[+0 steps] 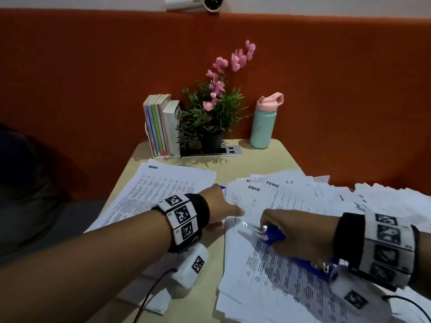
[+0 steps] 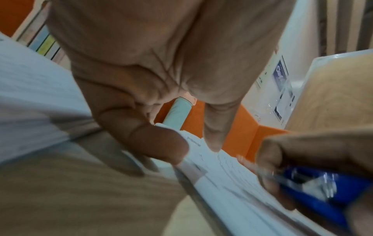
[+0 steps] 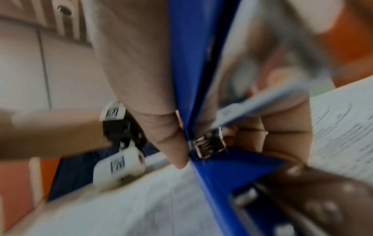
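Observation:
A thick, fanned pile of printed sheets (image 1: pixel 291 276) lies on the right half of the beige table (image 1: pixel 256 159). My left hand (image 1: pixel 221 210) holds the pile's upper left edge. Its thumb (image 2: pixel 161 143) lies against the edge and its forefinger (image 2: pixel 214 135) rests on top, with the top sheets slightly lifted there. My right hand (image 1: pixel 293 229) grips a blue stapler (image 1: pixel 275 236) just above the pile. The stapler's metal mouth points left toward my left hand. The right wrist view shows my thumb (image 3: pixel 171 135) and fingers wrapped round the stapler (image 3: pixel 222 167).
A second, flatter stack of printed pages (image 1: pixel 158 192) lies on the left of the table, with a blue pen (image 1: pixel 221 186) beside it. At the back stand books (image 1: pixel 161 127), a potted pink-flowered plant (image 1: pixel 210 113) and a mint bottle (image 1: pixel 263 122), before an orange partition.

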`<state>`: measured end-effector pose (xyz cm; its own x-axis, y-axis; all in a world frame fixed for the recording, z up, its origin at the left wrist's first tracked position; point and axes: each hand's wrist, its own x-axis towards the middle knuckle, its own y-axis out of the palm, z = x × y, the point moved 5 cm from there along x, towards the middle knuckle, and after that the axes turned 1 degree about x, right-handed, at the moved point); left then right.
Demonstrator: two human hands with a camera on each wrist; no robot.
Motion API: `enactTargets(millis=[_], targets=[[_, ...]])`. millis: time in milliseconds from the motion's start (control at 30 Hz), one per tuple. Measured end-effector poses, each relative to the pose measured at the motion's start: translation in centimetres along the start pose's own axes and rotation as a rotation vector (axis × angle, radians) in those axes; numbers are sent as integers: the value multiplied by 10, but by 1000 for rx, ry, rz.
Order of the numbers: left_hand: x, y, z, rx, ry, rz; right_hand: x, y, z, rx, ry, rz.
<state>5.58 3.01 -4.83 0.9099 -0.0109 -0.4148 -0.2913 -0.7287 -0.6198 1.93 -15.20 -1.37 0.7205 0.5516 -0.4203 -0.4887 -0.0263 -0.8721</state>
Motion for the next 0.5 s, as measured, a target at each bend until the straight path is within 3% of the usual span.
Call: enactTargets(millis=[100,200,300,500], targets=[[12,-5,-4,125,15,-2,6,-38,-24,166,134,-164],[24,-12,-11,242,30,-38,17,-70,-49,128,275,-309],[33,-13,-16,275,44,-65,37,-69,-61,101,350,-308],[37,-14,-21,94,120,-116,64,-56,-56,56,367,-351]])
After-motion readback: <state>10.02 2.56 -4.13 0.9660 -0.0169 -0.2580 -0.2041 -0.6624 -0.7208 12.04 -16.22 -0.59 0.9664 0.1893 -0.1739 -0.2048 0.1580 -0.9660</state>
